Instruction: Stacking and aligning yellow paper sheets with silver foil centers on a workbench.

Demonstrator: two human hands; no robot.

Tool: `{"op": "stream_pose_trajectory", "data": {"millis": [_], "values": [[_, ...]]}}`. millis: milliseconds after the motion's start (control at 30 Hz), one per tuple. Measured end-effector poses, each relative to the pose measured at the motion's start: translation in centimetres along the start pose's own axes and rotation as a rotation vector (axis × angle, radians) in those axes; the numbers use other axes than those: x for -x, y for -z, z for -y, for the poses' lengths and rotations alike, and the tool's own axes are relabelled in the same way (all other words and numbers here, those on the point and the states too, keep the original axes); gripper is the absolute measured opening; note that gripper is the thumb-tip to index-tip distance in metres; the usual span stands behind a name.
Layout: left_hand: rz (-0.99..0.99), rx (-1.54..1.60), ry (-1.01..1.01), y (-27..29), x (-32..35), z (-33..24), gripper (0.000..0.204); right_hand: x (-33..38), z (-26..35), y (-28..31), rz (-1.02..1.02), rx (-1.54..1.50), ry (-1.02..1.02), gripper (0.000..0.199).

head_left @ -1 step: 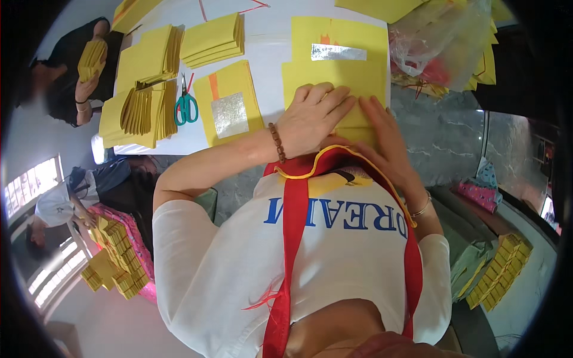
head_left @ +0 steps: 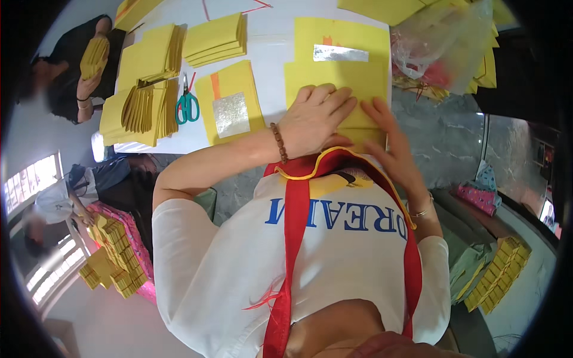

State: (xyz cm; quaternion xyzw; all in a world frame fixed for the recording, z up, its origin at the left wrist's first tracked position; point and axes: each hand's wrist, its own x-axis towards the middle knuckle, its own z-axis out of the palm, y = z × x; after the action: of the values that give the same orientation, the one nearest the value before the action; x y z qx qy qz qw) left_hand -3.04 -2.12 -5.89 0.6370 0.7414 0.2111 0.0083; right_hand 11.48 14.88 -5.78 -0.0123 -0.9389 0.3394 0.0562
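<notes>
Right hand [head_left: 399, 153] has spread wider while left hand [head_left: 311, 123] rests on yellow paper [head_left: 334, 74].

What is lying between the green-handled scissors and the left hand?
In the head view, yellow paper with a silver foil square and orange stripe lies between the scissors and the left hand.

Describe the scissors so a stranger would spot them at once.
Find the white table, then its left half. The scissors lie there between a fanned yellow stack and silver-patched yellow papers. Their teal handles set them apart from the yellow around them.
</notes>
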Motion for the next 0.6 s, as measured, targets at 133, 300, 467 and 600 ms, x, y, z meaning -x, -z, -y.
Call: {"op": "stream_pose_trajectory", "data": {"millis": [133, 300, 467, 600], "values": [[0.08, -0.158, -0.023, 0.2, -0.6, -0.7, 0.057, -0.3, -0.3, 0.9, -0.152, -0.944, -0.208, 0.06], [-0.055, -0.373, 0.079, -0.5, -1.9, -1.7, 0.05, -0.7, -0.8, 0.4, -0.238, -0.813, -0.188, 0.06], [-0.075, 0.259, 0.023, 5.1, -1.6, 4.3, 0.036, -0.8, -0.6, 0.8, -0.431, -0.575, 0.006, 0.057], [-0.423, 0.201, 0.053, 10.9, 0.2, 12.0, 0.038, 0.1, -0.7, 1.0, -0.417, -0.657, -0.18, 0.052]]}}
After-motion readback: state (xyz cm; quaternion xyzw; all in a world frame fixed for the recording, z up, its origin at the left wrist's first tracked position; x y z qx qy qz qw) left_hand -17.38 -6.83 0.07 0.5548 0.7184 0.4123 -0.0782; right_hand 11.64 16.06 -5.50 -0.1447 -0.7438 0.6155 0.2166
